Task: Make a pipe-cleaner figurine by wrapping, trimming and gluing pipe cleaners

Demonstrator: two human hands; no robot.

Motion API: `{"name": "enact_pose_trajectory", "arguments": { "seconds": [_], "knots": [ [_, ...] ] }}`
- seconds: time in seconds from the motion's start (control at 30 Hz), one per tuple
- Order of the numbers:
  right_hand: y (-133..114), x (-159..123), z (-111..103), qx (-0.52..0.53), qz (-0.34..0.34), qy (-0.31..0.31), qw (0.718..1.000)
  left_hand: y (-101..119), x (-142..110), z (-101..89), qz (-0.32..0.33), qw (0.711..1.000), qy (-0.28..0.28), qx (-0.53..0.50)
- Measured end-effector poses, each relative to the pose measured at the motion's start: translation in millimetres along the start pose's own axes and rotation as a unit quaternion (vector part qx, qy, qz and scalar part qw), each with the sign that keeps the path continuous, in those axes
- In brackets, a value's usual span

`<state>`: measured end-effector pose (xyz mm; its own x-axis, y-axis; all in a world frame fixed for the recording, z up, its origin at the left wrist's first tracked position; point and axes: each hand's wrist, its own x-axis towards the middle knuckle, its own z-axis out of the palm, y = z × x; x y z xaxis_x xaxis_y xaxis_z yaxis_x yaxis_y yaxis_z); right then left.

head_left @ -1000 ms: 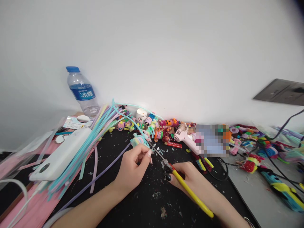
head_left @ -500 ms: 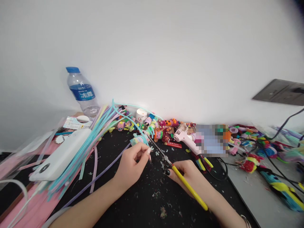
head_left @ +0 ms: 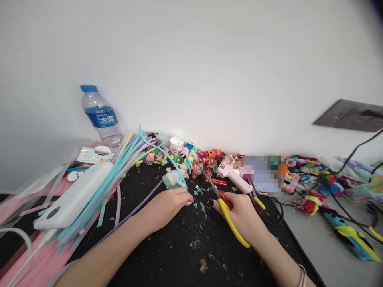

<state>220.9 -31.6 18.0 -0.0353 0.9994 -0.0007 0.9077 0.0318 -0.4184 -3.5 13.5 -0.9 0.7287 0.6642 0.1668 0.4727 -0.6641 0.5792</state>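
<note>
My right hand (head_left: 239, 211) grips scissors (head_left: 220, 193) with yellow and red handles, their blades pointing up and to the left. Black polish shows on its thumbnail. Palm down, my left hand (head_left: 172, 205) rests low over the black mat (head_left: 167, 255), its fingers drawn together. Whatever its fingertips may hold is hidden. Just beyond that hand lies a small pastel figure (head_left: 173, 178) of fuzzy pipe cleaner, with a light blue pipe cleaner (head_left: 166, 151) arching over it. Tiny fuzz clippings (head_left: 199, 203) litter the mat between my hands.
On the left, a white power bank (head_left: 74, 195) lies against a bundle of pipe cleaners (head_left: 119, 171); a water bottle (head_left: 101, 115) stands behind. Along the wall are several colourful figures, a paper cup (head_left: 176, 146), a pink glue gun (head_left: 233, 178), a phone (head_left: 266, 177) and cables (head_left: 341, 199).
My left hand has lowered and turned palm down, its fingers now curled toward the mat. In my right hand the scissors have turned, so both handles show. The view has shifted slightly.
</note>
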Motion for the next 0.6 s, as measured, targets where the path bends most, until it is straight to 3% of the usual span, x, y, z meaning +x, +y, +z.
{"name": "enact_pose_trajectory", "arguments": {
  "seconds": [0.3,0.6],
  "knots": [
    [2.6,0.4,0.3,-0.023,-0.009,-0.020,1.000,-2.8,1.9,2.3,-0.022,0.998,0.053,-0.020],
    [0.4,-0.9,-1.8,-0.094,0.024,0.005,0.995,0.6,8.7,13.1,-0.069,0.994,0.090,-0.003]
  ]
}}
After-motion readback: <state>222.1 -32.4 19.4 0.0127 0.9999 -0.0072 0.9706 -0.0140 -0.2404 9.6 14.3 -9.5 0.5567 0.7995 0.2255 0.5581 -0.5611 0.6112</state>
